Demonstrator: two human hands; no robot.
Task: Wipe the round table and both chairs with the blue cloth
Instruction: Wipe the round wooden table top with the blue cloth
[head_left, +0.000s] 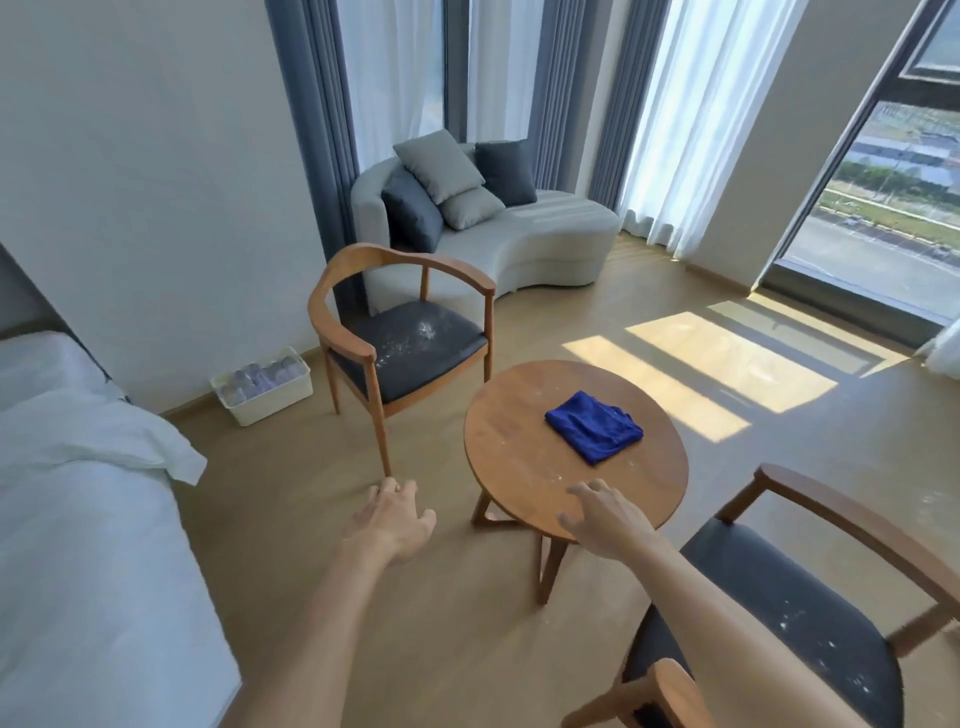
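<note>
At the left edge of the frame a bed (78, 519) with white bedding fills the lower corner. Just right of it, against the wall, a white basket (265, 387) sits on the floor. Lower centre, the left hand (395, 519) reaches out over the bare floor with relaxed, slightly bent fingers, grasping nothing. Above it stands the far chair (405, 338), wooden-armed, its dark seat speckled with white dust. Behind that, at upper centre, a pale sofa (519, 244) carries grey cushions. Right of centre is the round table (519, 457), with pale specks on its wooden top. The blue cloth (594, 426) lies folded on the tabletop, toward its far right side. The right hand (605, 514) hovers over the table's near edge, fingers loose and spread, empty and apart from the cloth. At lower right the near chair (779, 613) also shows white specks on its dark seat.
</note>
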